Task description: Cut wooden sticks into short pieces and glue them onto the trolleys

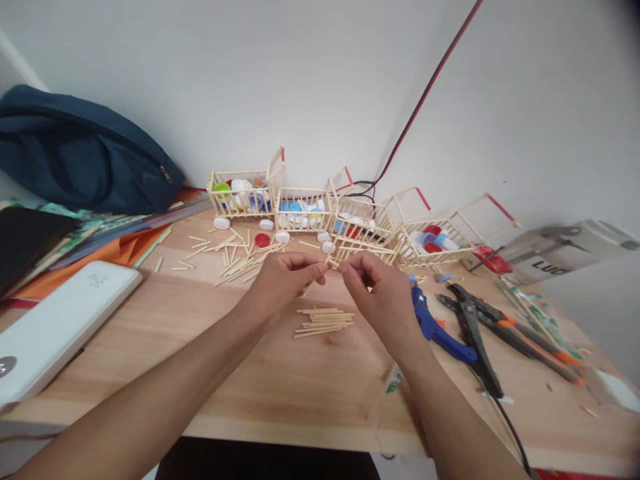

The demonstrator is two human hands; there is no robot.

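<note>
My left hand [285, 280] and my right hand [377, 287] meet above the middle of the wooden table [200, 373]. Both pinch a short thin wooden stick [332, 262] between their fingertips. Just below them lies a small stack of cut sticks [324, 321]. Behind my hands stands a row of small stick-built carts [300, 207] filled with coloured bottle caps, some with red handles.
Loose sticks [233, 257] and a red cap [262, 239] are scattered at the back left. A blue glue gun [437, 330], black pliers [475, 333] and orange-handled cutters [530, 340] lie at the right. A white device [55, 320] and a dark blue bag [85, 153] sit left.
</note>
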